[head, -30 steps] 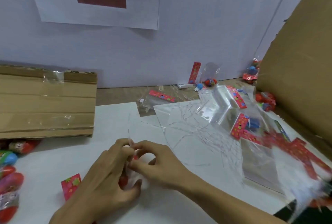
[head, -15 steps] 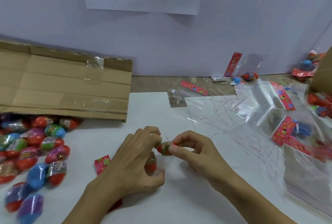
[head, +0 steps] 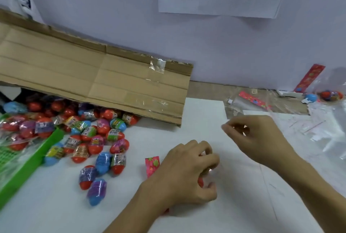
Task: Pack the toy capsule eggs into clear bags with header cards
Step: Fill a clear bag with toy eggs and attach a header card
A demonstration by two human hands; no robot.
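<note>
My left hand (head: pixel 187 173) rests on the white table and grips a clear bag with a red-and-pink header card (head: pixel 152 164). A red capsule egg (head: pixel 200 182) shows between its fingers and thumb. My right hand (head: pixel 252 135) hovers up and to the right of it. Its fingers curl round a small egg (head: pixel 242 129), mostly hidden. A heap of loose capsule eggs (head: pixel 93 139), red, blue and purple with foil bands, lies to the left.
A green basket (head: pixel 28 169) holding more eggs sits at the left edge. A cardboard flap (head: pixel 93 77) overhangs the heap. Clear bags (head: pixel 318 128) and red header cards (head: pixel 252 99) lie at the right, a packed bag (head: pixel 331 95) beyond.
My right hand has drawn away from the left hand, up and to the right, taking the small egg with it. The view has swung left, bringing the egg heap and basket in.
</note>
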